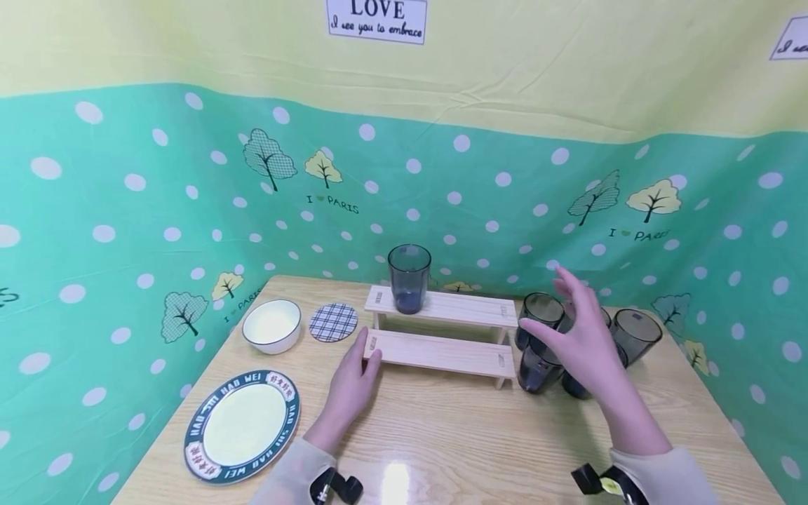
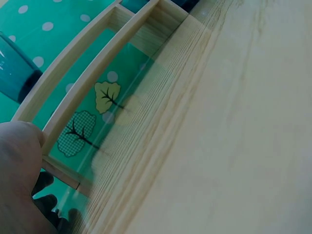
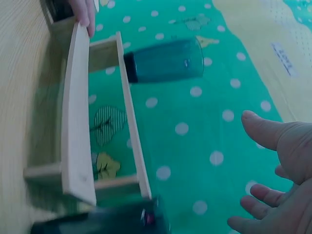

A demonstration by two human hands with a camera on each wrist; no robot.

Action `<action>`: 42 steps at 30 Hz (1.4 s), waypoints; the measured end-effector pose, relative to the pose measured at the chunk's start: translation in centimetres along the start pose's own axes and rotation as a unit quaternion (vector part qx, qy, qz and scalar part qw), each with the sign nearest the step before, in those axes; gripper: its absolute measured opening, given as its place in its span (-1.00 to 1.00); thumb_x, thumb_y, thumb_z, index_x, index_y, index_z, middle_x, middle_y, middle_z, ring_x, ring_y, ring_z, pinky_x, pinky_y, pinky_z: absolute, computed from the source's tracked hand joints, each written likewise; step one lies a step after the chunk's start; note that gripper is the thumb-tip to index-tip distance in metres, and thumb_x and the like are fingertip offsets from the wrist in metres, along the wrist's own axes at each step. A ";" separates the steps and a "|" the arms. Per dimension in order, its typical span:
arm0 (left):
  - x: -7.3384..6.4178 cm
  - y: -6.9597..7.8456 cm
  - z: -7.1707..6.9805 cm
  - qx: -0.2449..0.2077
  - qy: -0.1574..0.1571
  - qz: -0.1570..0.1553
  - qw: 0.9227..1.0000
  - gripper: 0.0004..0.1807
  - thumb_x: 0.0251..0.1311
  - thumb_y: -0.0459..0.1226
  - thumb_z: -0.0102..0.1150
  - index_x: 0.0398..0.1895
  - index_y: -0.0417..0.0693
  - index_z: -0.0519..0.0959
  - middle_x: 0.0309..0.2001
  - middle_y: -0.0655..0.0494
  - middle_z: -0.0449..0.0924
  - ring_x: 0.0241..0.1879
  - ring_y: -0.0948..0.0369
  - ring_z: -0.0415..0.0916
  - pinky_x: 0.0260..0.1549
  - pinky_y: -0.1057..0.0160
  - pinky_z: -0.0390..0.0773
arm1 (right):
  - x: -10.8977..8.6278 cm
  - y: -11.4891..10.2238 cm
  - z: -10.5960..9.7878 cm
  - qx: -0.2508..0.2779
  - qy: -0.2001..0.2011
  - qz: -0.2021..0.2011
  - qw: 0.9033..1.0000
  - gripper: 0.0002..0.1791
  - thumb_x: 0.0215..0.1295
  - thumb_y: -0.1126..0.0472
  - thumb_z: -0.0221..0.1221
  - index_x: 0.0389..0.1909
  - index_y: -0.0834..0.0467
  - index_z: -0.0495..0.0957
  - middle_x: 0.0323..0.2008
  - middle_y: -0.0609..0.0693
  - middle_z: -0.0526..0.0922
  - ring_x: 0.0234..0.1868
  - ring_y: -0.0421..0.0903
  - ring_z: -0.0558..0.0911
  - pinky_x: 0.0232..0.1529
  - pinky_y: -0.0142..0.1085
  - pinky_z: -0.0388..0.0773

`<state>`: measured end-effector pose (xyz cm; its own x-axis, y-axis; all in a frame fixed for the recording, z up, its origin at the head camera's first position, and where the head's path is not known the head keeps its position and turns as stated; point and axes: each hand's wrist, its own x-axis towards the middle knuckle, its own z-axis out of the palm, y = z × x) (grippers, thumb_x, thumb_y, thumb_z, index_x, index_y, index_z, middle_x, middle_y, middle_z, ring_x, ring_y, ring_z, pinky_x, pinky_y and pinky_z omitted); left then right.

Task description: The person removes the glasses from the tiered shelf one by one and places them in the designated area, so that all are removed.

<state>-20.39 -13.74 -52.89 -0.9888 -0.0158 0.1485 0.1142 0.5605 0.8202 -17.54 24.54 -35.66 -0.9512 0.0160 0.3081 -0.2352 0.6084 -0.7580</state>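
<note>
A two-step wooden rack (image 1: pixel 442 351) stands near the back of the table. My left hand (image 1: pixel 353 386) grips the left end of its lower step; in the left wrist view the thumb (image 2: pixel 22 146) lies at the board's edge. One dark tinted glass (image 1: pixel 410 280) stands upright on the upper step, left of its middle. To the right of the rack, several similar glasses (image 1: pixel 636 333) are crowded together. Above them is my right hand (image 1: pixel 587 344), thumb and fingers spread wide with nothing between them, and it partly hides the group.
On the left stand a white bowl (image 1: pixel 273 326) with a dark rim and a round checked coaster (image 1: pixel 333 322). A plate with a patterned blue-green rim (image 1: pixel 290 414) lies nearer the front left. Behind the wooden table (image 1: pixel 454 442) hangs a green and yellow cloth (image 1: pixel 480 168).
</note>
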 end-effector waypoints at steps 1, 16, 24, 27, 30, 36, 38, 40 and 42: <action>0.0 0.0 0.0 -0.001 -0.001 -0.001 1.000 -0.24 0.76 -0.02 0.00 0.80 -0.15 0.07 0.72 -0.22 0.14 0.68 -0.20 0.12 0.64 -0.23 0.15 | 0.2 -0.3 0.3 0.004 -0.005 -0.002 1.000 0.27 0.36 -0.03 0.57 0.85 -0.13 -0.10 0.61 0.35 0.20 0.60 0.43 0.26 0.57 0.40 0.24; 0.0 -0.1 0.2 0.000 0.000 0.004 1.000 -0.23 0.76 0.01 -0.01 0.81 -0.14 0.06 0.72 -0.22 0.13 0.68 -0.19 0.11 0.65 -0.22 0.15 | 3.3 -4.5 5.7 0.073 -0.064 -0.031 0.995 0.22 0.37 -0.05 0.56 0.83 -0.15 -0.05 0.63 0.17 0.21 0.66 0.18 0.23 0.66 0.18 0.23; 0.0 0.0 0.2 0.001 0.004 0.004 1.000 -0.23 0.76 0.01 0.00 0.80 -0.14 0.08 0.72 -0.22 0.15 0.68 -0.20 0.13 0.64 -0.23 0.16 | 4.7 -6.3 8.3 0.084 -0.078 -0.041 0.993 0.19 0.36 0.02 0.58 0.81 -0.16 0.02 0.60 0.14 0.26 0.60 0.18 0.33 0.61 0.15 0.34; 0.1 0.1 0.2 0.001 0.004 0.002 1.000 -0.23 0.76 0.00 0.00 0.80 -0.14 0.08 0.72 -0.21 0.14 0.68 -0.19 0.13 0.65 -0.22 0.16 | 5.3 -6.7 9.4 0.085 -0.078 -0.047 0.992 0.18 0.34 0.06 0.60 0.81 -0.16 0.05 0.57 0.14 0.29 0.57 0.17 0.37 0.57 0.13 0.40; 0.1 0.1 0.2 0.001 0.003 -0.002 1.000 -0.24 0.76 0.00 0.00 0.80 -0.13 0.08 0.72 -0.20 0.14 0.68 -0.18 0.12 0.65 -0.20 0.16 | 5.8 -7.0 10.4 0.084 -0.077 -0.056 0.992 0.18 0.32 0.08 0.61 0.80 -0.13 0.08 0.53 0.15 0.33 0.53 0.13 0.41 0.54 0.09 0.44; 0.0 0.0 0.2 0.002 0.003 -0.002 1.000 -0.24 0.76 0.01 0.00 0.80 -0.13 0.10 0.71 -0.21 0.16 0.68 -0.18 0.13 0.64 -0.21 0.17 | 6.5 -7.5 11.9 0.078 -0.073 -0.052 0.993 0.18 0.31 0.04 0.62 0.80 -0.11 0.10 0.53 0.17 0.34 0.45 0.16 0.49 0.44 0.14 0.55; 0.0 0.0 0.2 0.001 0.004 0.000 1.000 -0.24 0.76 0.00 0.00 0.80 -0.14 0.10 0.71 -0.21 0.16 0.68 -0.18 0.13 0.64 -0.22 0.17 | 6.8 -7.6 12.4 0.075 -0.075 -0.049 0.993 0.17 0.32 0.03 0.61 0.80 -0.13 0.10 0.56 0.19 0.32 0.47 0.18 0.48 0.43 0.15 0.56; 0.0 -0.1 0.2 0.001 0.004 0.000 1.000 -0.24 0.76 0.00 0.00 0.80 -0.14 0.09 0.72 -0.20 0.15 0.68 -0.18 0.13 0.65 -0.21 0.16 | 7.0 -7.6 12.9 0.073 -0.078 -0.045 0.993 0.16 0.33 0.02 0.60 0.80 -0.14 0.09 0.58 0.19 0.29 0.49 0.19 0.47 0.43 0.16 0.57; 0.0 -0.1 0.2 0.001 0.005 0.001 1.000 -0.23 0.76 0.00 -0.01 0.80 -0.15 0.08 0.72 -0.21 0.15 0.68 -0.18 0.12 0.65 -0.22 0.16 | 7.2 -7.7 13.3 0.070 -0.082 -0.041 0.993 0.16 0.34 0.00 0.59 0.80 -0.16 0.08 0.59 0.19 0.29 0.50 0.19 0.46 0.43 0.17 0.56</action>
<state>-20.42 -13.65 -53.05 -0.9876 -0.0220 0.1555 0.1164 0.5627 0.8184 -25.21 9.46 -35.24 -0.9444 -0.1663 0.2836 -0.3287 0.4856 -0.8100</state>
